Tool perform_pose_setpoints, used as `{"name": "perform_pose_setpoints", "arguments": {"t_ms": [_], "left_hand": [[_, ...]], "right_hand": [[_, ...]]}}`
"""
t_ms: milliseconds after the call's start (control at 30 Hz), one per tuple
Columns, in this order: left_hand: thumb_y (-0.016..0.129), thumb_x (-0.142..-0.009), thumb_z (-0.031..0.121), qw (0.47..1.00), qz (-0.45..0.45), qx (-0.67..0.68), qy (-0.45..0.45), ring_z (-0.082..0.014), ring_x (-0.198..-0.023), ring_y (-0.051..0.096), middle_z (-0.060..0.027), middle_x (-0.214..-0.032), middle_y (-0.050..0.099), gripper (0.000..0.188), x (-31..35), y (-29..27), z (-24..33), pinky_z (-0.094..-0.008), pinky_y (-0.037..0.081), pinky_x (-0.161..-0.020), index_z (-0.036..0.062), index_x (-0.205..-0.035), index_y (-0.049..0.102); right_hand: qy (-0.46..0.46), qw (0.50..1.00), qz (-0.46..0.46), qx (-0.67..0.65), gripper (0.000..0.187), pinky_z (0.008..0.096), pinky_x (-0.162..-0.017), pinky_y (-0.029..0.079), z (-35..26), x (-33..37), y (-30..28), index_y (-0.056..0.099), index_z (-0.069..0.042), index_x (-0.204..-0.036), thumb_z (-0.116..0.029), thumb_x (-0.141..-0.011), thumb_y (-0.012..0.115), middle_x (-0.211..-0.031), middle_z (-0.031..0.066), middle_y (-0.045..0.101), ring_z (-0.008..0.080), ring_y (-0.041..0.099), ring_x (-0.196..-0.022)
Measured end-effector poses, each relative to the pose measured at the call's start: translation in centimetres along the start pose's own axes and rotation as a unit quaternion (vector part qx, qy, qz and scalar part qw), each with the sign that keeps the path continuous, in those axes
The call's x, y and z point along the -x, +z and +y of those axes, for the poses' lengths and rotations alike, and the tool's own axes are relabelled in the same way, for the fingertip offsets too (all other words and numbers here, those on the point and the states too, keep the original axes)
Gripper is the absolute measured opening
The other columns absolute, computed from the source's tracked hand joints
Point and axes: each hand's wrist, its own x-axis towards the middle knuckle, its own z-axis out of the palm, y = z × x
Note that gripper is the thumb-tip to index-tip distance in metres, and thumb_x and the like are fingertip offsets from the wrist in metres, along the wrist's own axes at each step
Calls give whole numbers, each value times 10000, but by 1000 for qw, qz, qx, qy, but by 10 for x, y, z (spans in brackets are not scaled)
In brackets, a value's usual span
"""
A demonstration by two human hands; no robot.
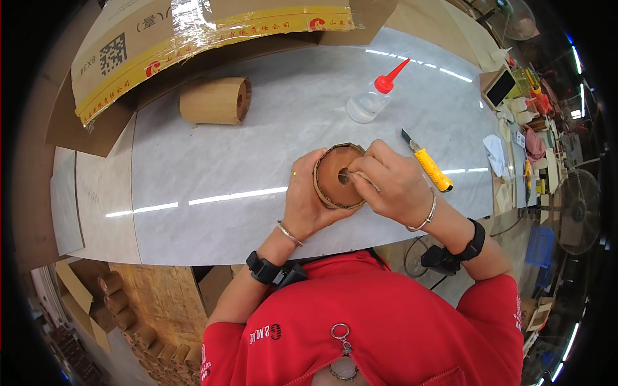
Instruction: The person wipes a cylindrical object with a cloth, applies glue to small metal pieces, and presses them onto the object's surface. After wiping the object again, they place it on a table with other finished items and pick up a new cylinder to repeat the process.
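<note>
A round reddish-brown piece with a dark hole in its middle and corrugated cardboard round its side is turned end-up toward me. My left hand is wrapped round its left and lower side. Over its right rim, my right hand pinches with thumb and fingers close to the hole. Something thin and pale seems to show at those fingertips, too small to make out. To the right of that hand lies a yellow utility knife with its blade out. Beyond both hands stands a clear squeeze bottle with a red nozzle.
Another cardboard-wrapped cylinder lies on its side at the far left of the grey tabletop. Behind it, a large taped carton overhangs the back edge. Several similar cylinders are stacked below at left. Cloths and tools crowd the right side.
</note>
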Motion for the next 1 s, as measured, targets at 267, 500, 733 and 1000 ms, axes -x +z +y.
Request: {"name": "perform_pose_setpoints", "arguments": {"t_ms": [267,500,733,1000], "left_hand": [[936,-534,276,1000,-8,3,-4,-281,-1140,533,-145,-1249,480,1032,-2,-5,5,-385,459,-958,31,-1341,341],[901,-564,322,999,-5,25,-19,-338,-1139,492,-165,-1245,491,968,2,-2,-2,-424,401,-968,21,-1330,391],[890,-574,304,999,-2,31,-25,-335,-1122,498,-155,-1238,495,949,7,3,-9,-421,409,-955,21,-1326,386],[904,-563,257,1000,9,-17,2,-262,-1105,525,-133,-1210,482,925,-4,-2,4,-362,454,-918,28,-1302,395]], "right_hand": [[65,992,53,-92,165,350,-597,476,8,-3,-8,615,-55,-944,-73,-780,619,-822,113,545,284,577,-677],[-71,975,-28,-209,196,362,-663,479,-9,-2,14,587,-58,-894,-26,-712,651,-833,109,526,292,556,-784],[-114,984,46,-127,152,344,-637,476,-7,-28,24,545,-34,-821,-17,-699,633,-868,108,538,279,546,-758],[-92,986,50,128,158,361,-617,449,13,-21,-1,519,-53,-757,-43,-651,635,-791,94,479,263,517,-751]]}}
